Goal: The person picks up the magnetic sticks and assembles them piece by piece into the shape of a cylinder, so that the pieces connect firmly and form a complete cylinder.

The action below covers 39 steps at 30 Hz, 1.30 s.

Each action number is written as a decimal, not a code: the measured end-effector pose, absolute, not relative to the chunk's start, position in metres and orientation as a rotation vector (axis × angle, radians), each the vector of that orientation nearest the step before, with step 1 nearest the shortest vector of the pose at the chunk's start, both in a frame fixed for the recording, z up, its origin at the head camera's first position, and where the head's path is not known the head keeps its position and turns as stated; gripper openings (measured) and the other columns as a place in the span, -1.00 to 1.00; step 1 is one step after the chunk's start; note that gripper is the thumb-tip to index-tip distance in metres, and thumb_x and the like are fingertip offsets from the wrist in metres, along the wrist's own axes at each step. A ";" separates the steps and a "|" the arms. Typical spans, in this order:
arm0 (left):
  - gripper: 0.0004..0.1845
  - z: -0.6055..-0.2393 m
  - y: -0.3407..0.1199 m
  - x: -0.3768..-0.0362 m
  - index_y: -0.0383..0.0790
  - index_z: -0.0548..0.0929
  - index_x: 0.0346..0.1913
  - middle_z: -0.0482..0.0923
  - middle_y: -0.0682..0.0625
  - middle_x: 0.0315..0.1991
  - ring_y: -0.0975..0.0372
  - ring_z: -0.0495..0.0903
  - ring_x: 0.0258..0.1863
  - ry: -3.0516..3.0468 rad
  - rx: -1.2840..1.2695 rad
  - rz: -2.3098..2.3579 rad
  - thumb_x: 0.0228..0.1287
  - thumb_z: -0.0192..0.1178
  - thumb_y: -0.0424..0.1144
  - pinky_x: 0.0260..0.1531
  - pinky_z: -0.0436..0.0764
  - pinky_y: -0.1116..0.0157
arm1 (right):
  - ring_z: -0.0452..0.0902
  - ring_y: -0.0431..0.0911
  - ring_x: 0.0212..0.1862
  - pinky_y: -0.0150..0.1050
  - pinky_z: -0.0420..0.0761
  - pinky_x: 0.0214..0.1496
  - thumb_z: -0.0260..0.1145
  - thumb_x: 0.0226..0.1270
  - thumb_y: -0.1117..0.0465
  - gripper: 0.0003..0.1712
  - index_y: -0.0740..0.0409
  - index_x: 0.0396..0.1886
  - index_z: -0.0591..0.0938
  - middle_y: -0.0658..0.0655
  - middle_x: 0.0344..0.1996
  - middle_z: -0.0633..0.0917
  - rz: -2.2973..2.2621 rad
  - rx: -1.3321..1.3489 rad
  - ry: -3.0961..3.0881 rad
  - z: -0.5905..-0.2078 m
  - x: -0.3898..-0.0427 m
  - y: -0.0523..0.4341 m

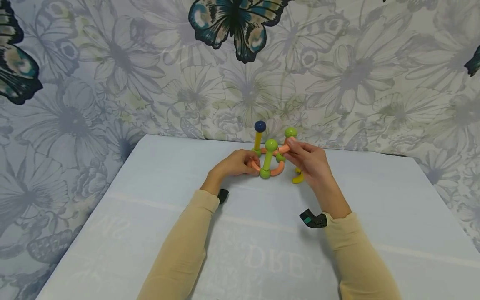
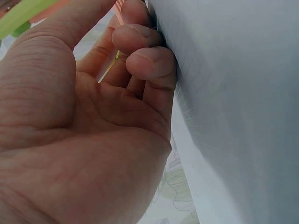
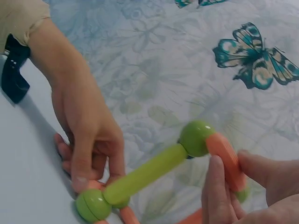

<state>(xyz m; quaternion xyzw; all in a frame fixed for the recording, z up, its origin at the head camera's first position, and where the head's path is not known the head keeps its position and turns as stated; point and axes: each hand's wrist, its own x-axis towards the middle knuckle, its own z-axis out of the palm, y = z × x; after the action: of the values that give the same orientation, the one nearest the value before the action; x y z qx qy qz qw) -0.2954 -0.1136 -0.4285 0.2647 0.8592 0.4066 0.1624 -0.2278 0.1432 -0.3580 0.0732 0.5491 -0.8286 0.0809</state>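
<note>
rod-and-ball frame [image 1: 271, 156] mid worktop [image 1: 150, 187], near wall | right hand [image 1: 309, 160] pinches orange rod [image 3: 224, 156] at top green ball [image 3: 196, 137] | left hand [image 1: 234, 164] fingers curled, steadying base | seat rod squarely, hold base still | visible: green balls 4, blue ball [image 1: 260, 126] 1, yellow piece [image 1: 298, 178] 1

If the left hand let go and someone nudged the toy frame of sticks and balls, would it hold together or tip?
The toy frame would probably wobble: its tall sticks stand on small ball joints. The blue ball on the yellow stick sits high, so that part looks apt to tip. The smooth plastic looks light and may slide on the table. The left hand steadies the base while the right hand pinches an orange piece.
</note>
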 end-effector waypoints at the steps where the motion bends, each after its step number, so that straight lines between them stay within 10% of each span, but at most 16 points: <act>1: -0.70 -0.429 -0.113 -0.295 -0.19 0.72 0.00 0.51 0.06 -0.48 0.28 0.44 -0.47 2.450 0.754 1.161 0.25 0.52 -0.27 -0.40 0.40 0.37 | 0.82 -0.14 -0.14 -0.35 0.72 0.02 0.50 0.37 0.13 -0.50 0.35 0.17 0.66 0.09 -0.11 0.81 -2.495 0.246 1.637 -0.359 -0.227 0.140; 16: -0.71 -0.426 -0.113 -0.294 -0.22 0.72 -0.01 0.52 0.05 -0.49 0.28 0.43 -0.49 2.436 0.752 1.178 0.25 0.52 -0.30 -0.42 0.39 0.38 | 0.78 -0.12 -0.08 -0.32 0.69 0.12 0.43 0.44 0.19 -0.74 0.24 0.01 0.72 0.12 -0.11 0.78 -2.636 0.273 1.518 -0.365 -0.228 0.127; 27: -0.70 -0.427 -0.112 -0.294 -0.21 0.71 -0.01 0.52 0.06 -0.50 0.28 0.43 -0.51 2.433 0.746 1.184 0.24 0.52 -0.28 -0.45 0.40 0.37 | 0.71 -0.01 0.00 -0.06 0.75 0.07 0.51 0.40 0.13 -0.40 0.29 0.32 0.58 0.19 0.15 0.69 -1.737 -0.202 2.317 -0.385 -0.226 0.124; 39: -0.82 -0.420 -0.118 -0.295 -0.23 0.76 -0.09 0.58 0.00 -0.52 0.25 0.44 -0.65 2.451 0.713 1.376 0.32 0.47 -0.27 -0.58 0.43 0.34 | 0.52 -0.02 -0.32 -0.21 0.42 -0.24 0.62 0.24 0.11 -0.65 0.27 -0.19 0.71 0.15 -0.42 0.68 -1.144 -0.443 3.011 -0.426 -0.223 0.095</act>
<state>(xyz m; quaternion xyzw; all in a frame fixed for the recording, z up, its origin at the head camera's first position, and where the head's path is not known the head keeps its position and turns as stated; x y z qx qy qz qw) -0.2948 -0.1181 -0.4205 0.2439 0.8391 0.4710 0.1205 -0.2231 0.0954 -0.4264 -0.1361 0.9247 -0.3513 -0.0549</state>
